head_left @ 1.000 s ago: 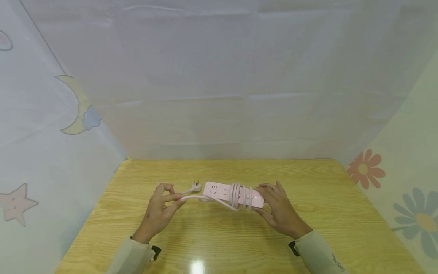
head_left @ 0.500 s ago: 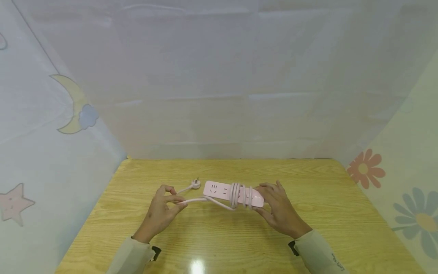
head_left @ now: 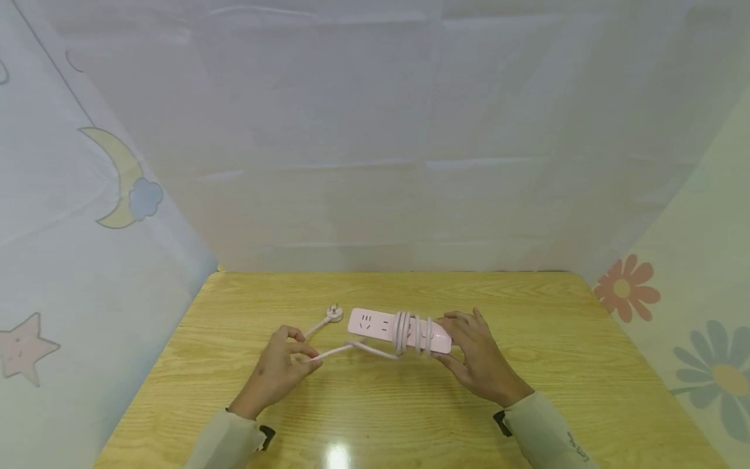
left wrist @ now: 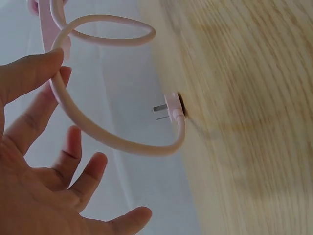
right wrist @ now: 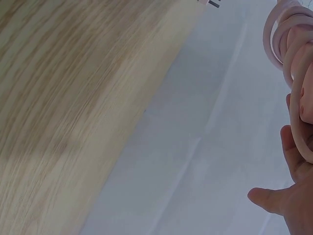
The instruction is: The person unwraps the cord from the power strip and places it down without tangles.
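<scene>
A pink power strip (head_left: 372,324) has several turns of its pale pink cord (head_left: 402,333) wound round its middle and right part. My right hand (head_left: 473,355) grips the strip's right end, thumb on the near side and fingers on the far side. Between thumb and index finger, my left hand (head_left: 280,368) pinches the loose length of cord; its other fingers are spread in the left wrist view. From that pinch the cord (left wrist: 112,140) curves down to the plug (left wrist: 173,108), which sits on the table with its metal pins pointing away from the tabletop.
The wooden table (head_left: 375,417) lies beneath both hands. A pale sheet (head_left: 375,163) hangs behind its far edge. Printed sheets flank it, with a moon (head_left: 122,179) on the left and flowers (head_left: 627,290) on the right.
My left hand has moved slightly toward the near side, drawing the held cord down with it. The plug has shifted slightly farther off and tilted. My right hand and the strip stay almost still.
</scene>
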A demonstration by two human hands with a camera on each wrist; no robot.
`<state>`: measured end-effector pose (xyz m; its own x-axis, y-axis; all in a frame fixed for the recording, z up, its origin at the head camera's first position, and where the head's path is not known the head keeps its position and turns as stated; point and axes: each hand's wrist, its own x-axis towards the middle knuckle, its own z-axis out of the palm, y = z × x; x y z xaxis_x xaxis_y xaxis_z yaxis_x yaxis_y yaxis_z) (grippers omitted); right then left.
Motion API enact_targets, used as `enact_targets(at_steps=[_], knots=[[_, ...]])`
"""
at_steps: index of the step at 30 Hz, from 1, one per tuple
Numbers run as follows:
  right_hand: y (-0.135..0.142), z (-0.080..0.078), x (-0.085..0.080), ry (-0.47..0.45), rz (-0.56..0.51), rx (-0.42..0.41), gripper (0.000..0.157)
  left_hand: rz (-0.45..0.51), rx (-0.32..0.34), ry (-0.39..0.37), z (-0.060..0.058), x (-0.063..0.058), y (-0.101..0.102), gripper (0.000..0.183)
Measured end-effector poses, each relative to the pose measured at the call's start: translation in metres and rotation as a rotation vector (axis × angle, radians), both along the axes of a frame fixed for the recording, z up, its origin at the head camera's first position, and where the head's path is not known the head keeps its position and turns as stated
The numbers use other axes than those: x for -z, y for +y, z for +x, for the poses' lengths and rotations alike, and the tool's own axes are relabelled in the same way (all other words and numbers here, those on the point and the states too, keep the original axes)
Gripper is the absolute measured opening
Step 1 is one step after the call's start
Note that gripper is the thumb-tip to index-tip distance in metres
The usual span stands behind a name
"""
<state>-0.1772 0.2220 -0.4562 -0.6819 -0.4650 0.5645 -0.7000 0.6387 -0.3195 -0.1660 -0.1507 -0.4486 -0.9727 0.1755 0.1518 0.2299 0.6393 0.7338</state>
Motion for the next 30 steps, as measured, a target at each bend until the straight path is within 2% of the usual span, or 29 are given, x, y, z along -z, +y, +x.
enact_targets(at_steps=[4, 9, 11, 14, 16, 21, 24, 30], knots=[[-0.0004, -0.0002, -0.0009, -0.003, 0.002, -0.002, 0.051, 0.038, -0.01, -0.106, 0.0001, 0.0012, 0.0008, 0.013], [-0.0012, 0.0002, -0.0022, -0.003, 0.004, -0.002, 0.051, 0.099, -0.005, -0.187, 0.0006, 0.0025, 0.0017, 0.042], [-0.0015, 0.0005, -0.0025, -0.002, 0.002, -0.002, 0.051, 0.105, -0.005, -0.196, 0.0011, 0.0033, 0.0023, 0.047], [-0.0019, 0.0011, -0.0027, 0.0, -0.001, -0.004, 0.052, 0.085, -0.008, -0.186, 0.0019, 0.0045, 0.0032, 0.047], [-0.0021, 0.0014, -0.0028, -0.001, -0.002, -0.004, 0.052, 0.051, -0.008, -0.168, 0.0023, 0.0054, 0.0037, 0.04], [-0.0021, 0.0017, -0.0033, -0.003, 0.003, 0.001, 0.052, -0.06, 0.003, -0.109, 0.0037, 0.0073, 0.0037, 0.008], [-0.0017, 0.0017, -0.0033, -0.005, 0.006, 0.005, 0.051, -0.092, 0.011, -0.085, 0.0041, 0.0069, 0.0036, 0.005], [-0.0005, 0.0016, -0.0026, -0.01, 0.005, 0.007, 0.05, -0.078, 0.021, -0.066, 0.0039, 0.0041, 0.0035, 0.005]])
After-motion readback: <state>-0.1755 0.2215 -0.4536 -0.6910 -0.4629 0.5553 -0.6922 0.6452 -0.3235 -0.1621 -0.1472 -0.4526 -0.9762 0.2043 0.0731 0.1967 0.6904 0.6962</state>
